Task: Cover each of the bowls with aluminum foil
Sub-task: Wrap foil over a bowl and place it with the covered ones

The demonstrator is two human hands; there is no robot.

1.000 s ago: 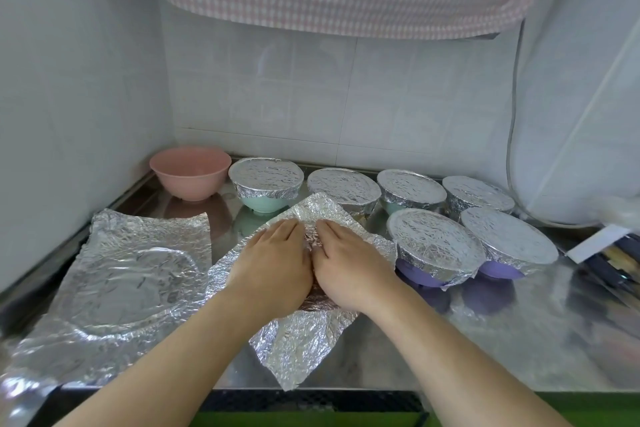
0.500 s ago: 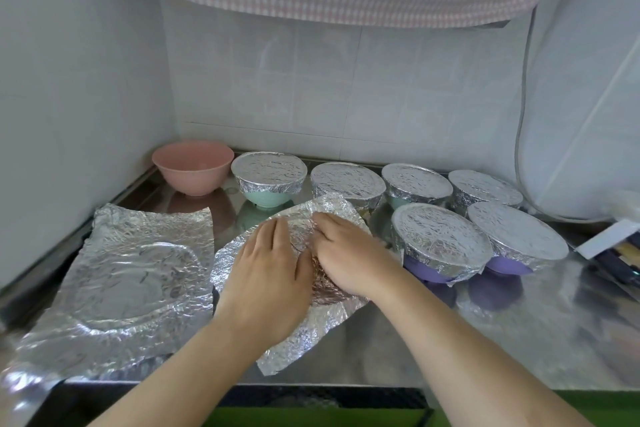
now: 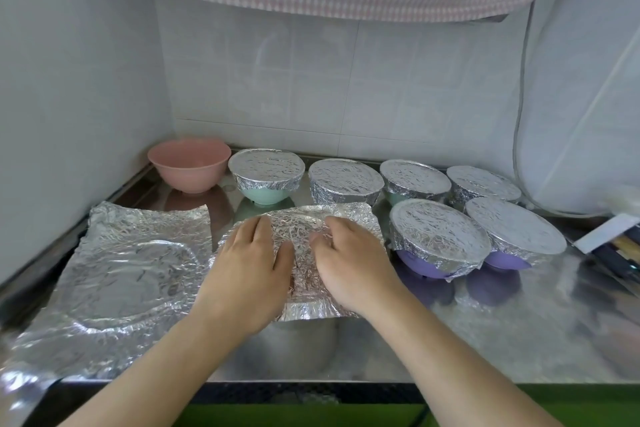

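Foil sheet (image 3: 304, 236) hides bowl | left hand (image 3: 247, 274), right hand (image 3: 349, 260) pressing

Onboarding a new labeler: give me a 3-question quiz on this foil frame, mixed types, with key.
1. True or false: the pink bowl already has foil on it.
2. How many bowls stand fully wrapped? A) four B) six C) eight
3. Fill in: both the left hand and right hand press on the ___.

Key:
1. False; it stands bare at the back left.
2. B.
3. Foil sheet, spread over something hidden beneath it; a spare foil sheet lies flat to the left.
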